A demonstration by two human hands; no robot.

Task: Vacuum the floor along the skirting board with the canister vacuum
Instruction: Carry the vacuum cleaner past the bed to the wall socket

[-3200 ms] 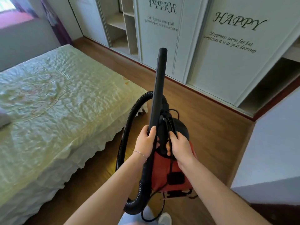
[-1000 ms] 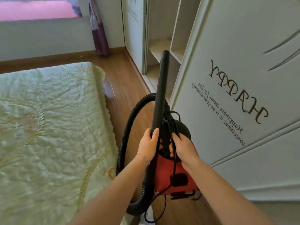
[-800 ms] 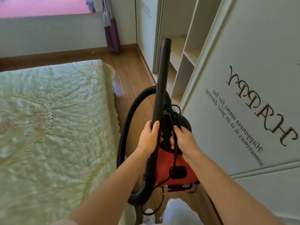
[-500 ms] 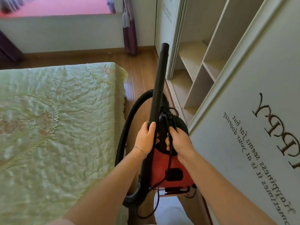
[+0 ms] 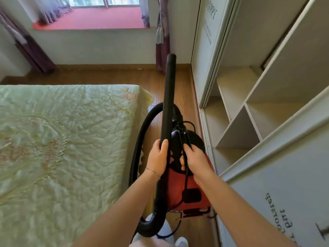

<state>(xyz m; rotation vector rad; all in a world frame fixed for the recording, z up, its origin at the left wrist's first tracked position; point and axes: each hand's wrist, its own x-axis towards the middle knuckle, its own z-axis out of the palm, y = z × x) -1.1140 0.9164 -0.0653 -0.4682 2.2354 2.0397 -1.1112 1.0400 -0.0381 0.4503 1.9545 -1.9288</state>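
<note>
Down below us the bed (image 5: pixel 58 148) fills the left side under a pale green quilted cover, and the white wardrobe (image 5: pixel 267 107) rises along the right, its open shelves bare and its doors carrying lettering: we read "HAPPY" on the far door, mirrored, and "but" on the near one beside other words cut off at the edge. Between them runs a narrow strip of wooden floor (image 5: pixel 185 86) leading to the skirting board (image 5: pixel 106 66) under the window sill. We carry the canister vacuum (image 5: pixel 188 186), red-bodied with a black top, lifted between bed and wardrobe. Its black wand (image 5: pixel 169 97) points forward toward the far wall, and the ribbed hose (image 5: pixel 140 139) loops out to the left and back beneath our arms. Our left hand (image 5: pixel 158 159) is wrapped around the lower wand, a thin bracelet at the wrist. Our right hand (image 5: pixel 195 157) is closed over the vacuum's top handle, the black cord (image 5: pixel 186 172) running under the fingers.
</note>
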